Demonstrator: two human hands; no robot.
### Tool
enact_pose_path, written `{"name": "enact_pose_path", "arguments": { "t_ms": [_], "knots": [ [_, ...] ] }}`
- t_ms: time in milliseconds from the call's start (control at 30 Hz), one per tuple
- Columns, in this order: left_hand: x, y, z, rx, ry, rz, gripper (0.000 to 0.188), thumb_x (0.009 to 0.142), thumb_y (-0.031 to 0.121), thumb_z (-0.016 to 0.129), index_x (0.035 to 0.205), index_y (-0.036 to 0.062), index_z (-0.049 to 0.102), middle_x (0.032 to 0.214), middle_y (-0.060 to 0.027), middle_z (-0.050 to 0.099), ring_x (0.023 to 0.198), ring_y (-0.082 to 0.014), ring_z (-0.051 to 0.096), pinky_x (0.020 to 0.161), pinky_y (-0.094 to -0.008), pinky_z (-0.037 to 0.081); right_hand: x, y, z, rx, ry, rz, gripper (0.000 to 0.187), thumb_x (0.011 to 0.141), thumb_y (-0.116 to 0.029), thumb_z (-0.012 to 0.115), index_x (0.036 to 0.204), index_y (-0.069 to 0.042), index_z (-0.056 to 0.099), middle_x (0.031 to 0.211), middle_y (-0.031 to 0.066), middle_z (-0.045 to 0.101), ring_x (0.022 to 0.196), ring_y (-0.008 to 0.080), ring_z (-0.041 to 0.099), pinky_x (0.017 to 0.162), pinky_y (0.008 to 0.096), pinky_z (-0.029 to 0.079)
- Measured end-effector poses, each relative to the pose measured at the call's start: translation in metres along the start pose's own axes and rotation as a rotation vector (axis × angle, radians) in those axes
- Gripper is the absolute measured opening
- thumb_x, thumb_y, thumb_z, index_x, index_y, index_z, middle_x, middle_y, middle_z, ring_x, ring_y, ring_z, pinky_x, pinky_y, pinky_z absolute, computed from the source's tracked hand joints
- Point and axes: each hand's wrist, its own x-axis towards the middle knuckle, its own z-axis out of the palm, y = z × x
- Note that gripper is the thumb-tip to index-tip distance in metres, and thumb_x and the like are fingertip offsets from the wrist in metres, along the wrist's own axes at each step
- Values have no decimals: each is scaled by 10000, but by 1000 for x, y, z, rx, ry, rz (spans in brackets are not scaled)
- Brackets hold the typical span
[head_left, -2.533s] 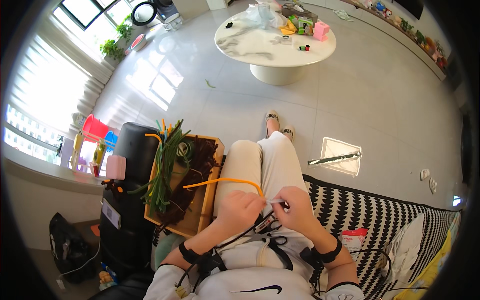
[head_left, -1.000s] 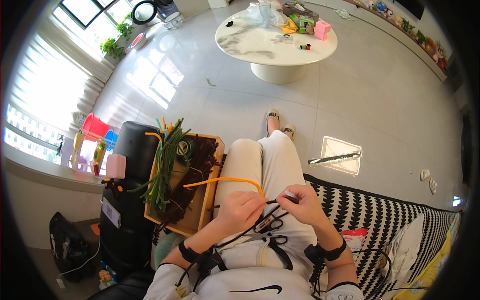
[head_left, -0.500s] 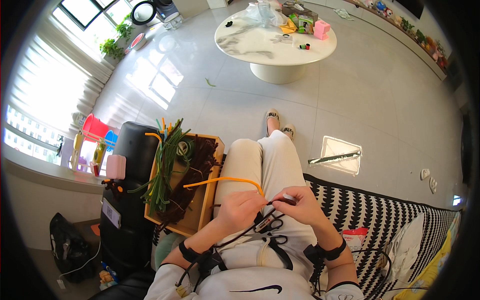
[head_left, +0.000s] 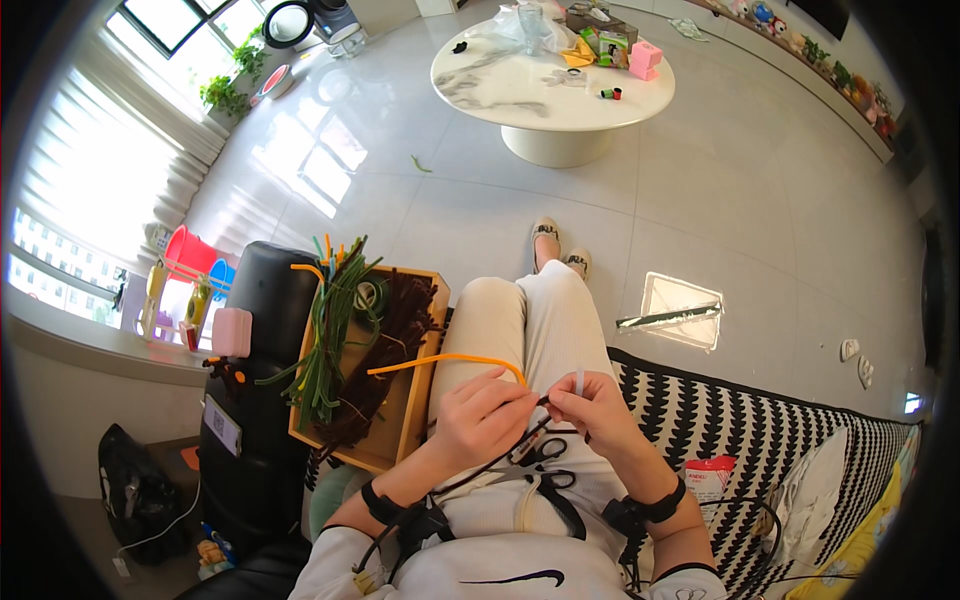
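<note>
Over my lap, my left hand (head_left: 484,414) is closed, pinching an orange pipe cleaner (head_left: 447,358) whose free end curves out to the left. A dark brown strand (head_left: 500,455) runs below that hand, and a dark piece spans the gap between both sets of fingertips. Close beside it, my right hand (head_left: 592,408) pinches the end of this dark strand. A short whitish stick (head_left: 580,381) stands up from the right fingers. Black-handled scissors (head_left: 550,451) lie on my lap under the hands. The exact join between orange and dark pieces is hidden by fingers.
Left of my lap sits a wooden box (head_left: 408,420) with green pipe cleaners (head_left: 345,330), a brown bundle (head_left: 390,330) and a tape roll (head_left: 371,297). A phone (head_left: 222,427) lies on the black armrest (head_left: 270,300). A round marble table (head_left: 480,85) stands ahead.
My right hand has turned and its fingers have lifted, so the whitish stick now points upward instead of sideways. My left hand and the orange pipe cleaner stay nearly in place.
</note>
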Motion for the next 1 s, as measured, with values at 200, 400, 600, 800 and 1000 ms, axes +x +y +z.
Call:
{"name": "enact_pose_path", "arguments": {
  "t_ms": [200, 400, 600, 800, 1000],
  "knots": [
    [4, 4, -5, 85, -8, 13, 126, 656, 50, 702, 773, 64, 658, 766, -30, 625, 679, -189, 633, 778, -374, 538, 2, 7, 2, 2, 15, -64, 81, 860, -54, 618, 839, 23, 637, 718, 39, 626, 639, 87, 563, 601, 215, 454],
    [5, 5, -4, 126, -15, -14, 137, 616, 25, 696, 730, 86, 650, 730, -11, 635, 631, -171, 622, 756, -371, 538, 1, 7, 7, -153, 82, -140, 84, 846, -38, 626, 873, 39, 648, 731, 39, 637, 637, 74, 570, 594, 205, 456],
    [4, 3, -4, 19, -46, -132, 97, 627, 46, 694, 704, 76, 642, 710, -31, 631, 634, -203, 623, 760, -377, 547, 0, 14, 6, -255, 138, -187, 97, 827, -55, 651, 876, 28, 659, 722, 13, 635, 618, 39, 542, 564, 182, 430],
    [2, 3, -1, -142, -52, -266, 72, 643, 32, 687, 697, 46, 641, 700, -63, 626, 635, -238, 620, 703, -330, 543, -2, 16, 7, -328, 155, -288, 82, 818, -54, 663, 855, 18, 654, 710, -18, 614, 611, 10, 495, 537, 176, 396],
    [-8, -3, -4, -674, -208, -744, 19, 723, -32, 633, 741, -27, 636, 720, -83, 645, 667, -142, 622, 664, -260, 505, 0, 0, 9, -816, 84, -794, 120, 718, 43, 645, 823, -13, 629, 701, 73, 611, 587, 179, 572, 545, 265, 430]
  ]
}}
